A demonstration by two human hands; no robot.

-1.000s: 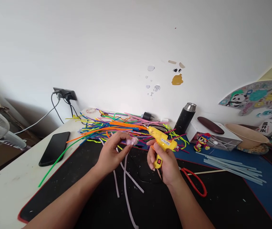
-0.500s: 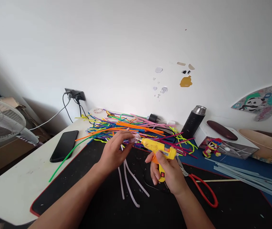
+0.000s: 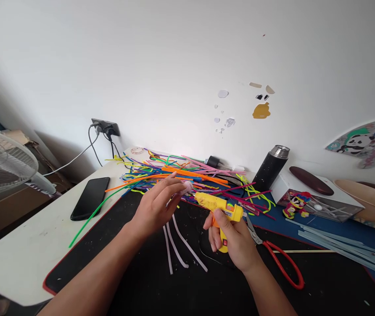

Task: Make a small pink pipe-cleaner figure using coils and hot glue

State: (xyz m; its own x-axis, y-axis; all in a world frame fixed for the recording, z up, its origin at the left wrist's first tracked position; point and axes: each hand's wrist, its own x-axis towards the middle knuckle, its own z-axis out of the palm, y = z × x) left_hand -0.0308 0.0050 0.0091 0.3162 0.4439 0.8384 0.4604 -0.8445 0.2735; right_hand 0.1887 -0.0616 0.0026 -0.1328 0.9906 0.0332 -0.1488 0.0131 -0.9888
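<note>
My left hand pinches a small pale lilac coiled piece, apparently pipe cleaner, above the black mat. Its fingers partly hide the coil. A yellow glue gun is gripped in my right hand, its nozzle pointing left, just right of and slightly below the coil. An orange trigger shows near my right fingers. Below my left hand, three pale lilac pipe cleaners extend over the mat; whether they join the coil is hidden by the hand.
Colourful pipe cleaners are heaped along the wall. Red-handled scissors lie right of my right hand, near translucent glue sticks. A black phone lies left. A black thermos and a small figurine stand back right.
The glue gun's nozzle has come away from the coil slightly, down and right, leaving a small gap. My left hand has turned the coil a little. The whole view has shifted slightly.
</note>
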